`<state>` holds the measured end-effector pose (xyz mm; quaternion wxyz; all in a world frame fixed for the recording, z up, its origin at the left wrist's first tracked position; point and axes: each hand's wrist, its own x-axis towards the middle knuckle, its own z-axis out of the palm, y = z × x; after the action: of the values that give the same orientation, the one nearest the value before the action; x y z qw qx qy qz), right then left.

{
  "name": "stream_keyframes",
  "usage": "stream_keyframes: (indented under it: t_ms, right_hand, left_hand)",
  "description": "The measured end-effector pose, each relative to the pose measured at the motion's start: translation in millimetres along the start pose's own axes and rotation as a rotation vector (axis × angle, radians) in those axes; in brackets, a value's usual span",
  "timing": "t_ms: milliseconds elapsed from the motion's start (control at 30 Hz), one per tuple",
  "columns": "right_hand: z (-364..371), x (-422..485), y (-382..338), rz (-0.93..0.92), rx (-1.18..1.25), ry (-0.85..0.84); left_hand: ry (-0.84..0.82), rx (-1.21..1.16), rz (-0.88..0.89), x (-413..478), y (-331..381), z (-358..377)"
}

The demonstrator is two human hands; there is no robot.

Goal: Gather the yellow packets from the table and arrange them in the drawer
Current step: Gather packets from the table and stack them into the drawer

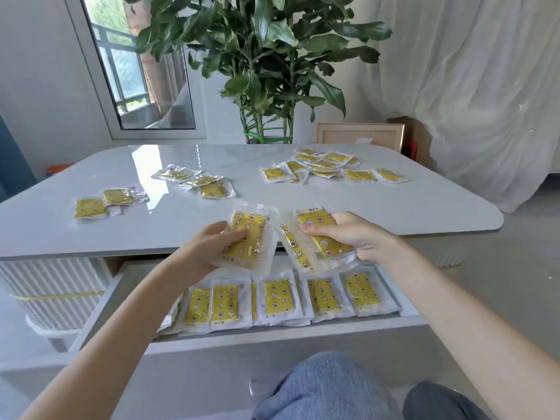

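While raised over the near edge of the table (394, 213), just above the open drawer (288, 331), grips with the left hand (209, 247) a single yellow packet (251, 234), thumb laid on the printed face, other fingers curled under it. Grasps with the right hand (348, 237) a small fan of packets (315, 250), two as far as can be told, thumb pressed across the top one, the fan tilted toward the left. Near to each other at the upper corners, the single packet and the fan; whether touching cannot be told. Directly below, inside the drawer, a row of packets (277, 297) lying flat along the front wall, side by side and partly overlapping, yellow faces up, from left of the middle to the right wall. Not gathered yet, on the table: a heap (318, 163) of many overlapping packets near the far right corner, a trio (212, 190) about the middle toward the far edge, a pair (91, 207) near the left edge, all three groups well apart. Behind the far edge, a big leafy plant (266, 56), a light frame (360, 134) beside it, a window (130, 71) to the left, a white curtain (469, 86) to the right. At the bottom, before the drawer front, bent knees (327, 386) in blue jeans.
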<state>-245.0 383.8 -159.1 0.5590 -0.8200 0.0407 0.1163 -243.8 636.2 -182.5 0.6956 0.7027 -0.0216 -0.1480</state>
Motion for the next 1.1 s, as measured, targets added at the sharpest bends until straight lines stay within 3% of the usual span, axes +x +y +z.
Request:
stream_keyframes:
  t_ms: [167,333,633,833,967,1100]
  right_hand:
    - [30.0,-4.9,13.3,0.123,0.091,-0.207]
    - [68.0,4.4,20.9,0.220,0.001,-0.359]
    - [103.0,35.4,27.5,0.326,0.062,-0.309]
    - [119.1,54.9,32.1,0.391,-0.002,-0.285]
    - [126.6,66.9,38.3,0.419,-0.013,-0.280]
    - [128.8,76.0,44.8,0.446,-0.003,-0.266]
  left_hand:
    - [-0.099,0.151,-0.142,-23.5,-16.2,-39.0]
    - [-0.091,0.242,-0.317,-33.2,-31.1,-76.3]
    - [0.096,0.410,-0.538,2.1,-62.6,-110.1]
    - [0.121,0.401,-0.601,27.6,-73.5,-99.1]
    - [0.180,0.680,-0.577,39.2,-85.7,-92.5]
    - [0.247,0.982,-0.419,40.1,-96.8,-90.4]
